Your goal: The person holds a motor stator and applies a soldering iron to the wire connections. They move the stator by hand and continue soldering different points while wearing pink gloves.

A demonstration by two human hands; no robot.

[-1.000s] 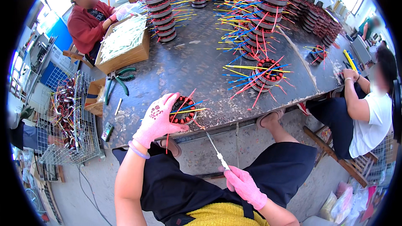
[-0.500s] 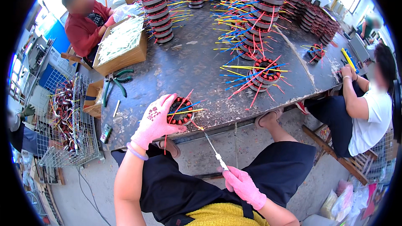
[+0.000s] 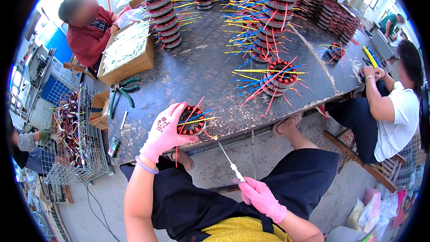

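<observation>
Near the table's front edge, my left hand (image 3: 166,131), in a pink glove, is closed around the side of a motor stator (image 3: 200,127). Red, blue and yellow wires stick out of the stator's ring of windings. My right hand (image 3: 263,199), also gloved in pink, grips a thin rod-like tool (image 3: 231,166) with a white handle and a long metal shaft. The tool's tip lies just beyond the table edge, at the end of a short wire leading from the stator. Whether the tip hooks or only touches that wire is too small to tell.
Stators with splayed wires stand in tall stacks (image 3: 163,15) at the back, and a short stack (image 3: 277,83) is nearer. Green-handled pliers (image 3: 121,93) and a box of white strips (image 3: 127,56) lie left. A wire basket (image 3: 76,152) stands beside the table. Co-workers sit left and right.
My view has shifted slightly. Both hands keep nearly the same grip and place, with the tool's tip still at the wire end. The co-worker at left has leaned a little.
</observation>
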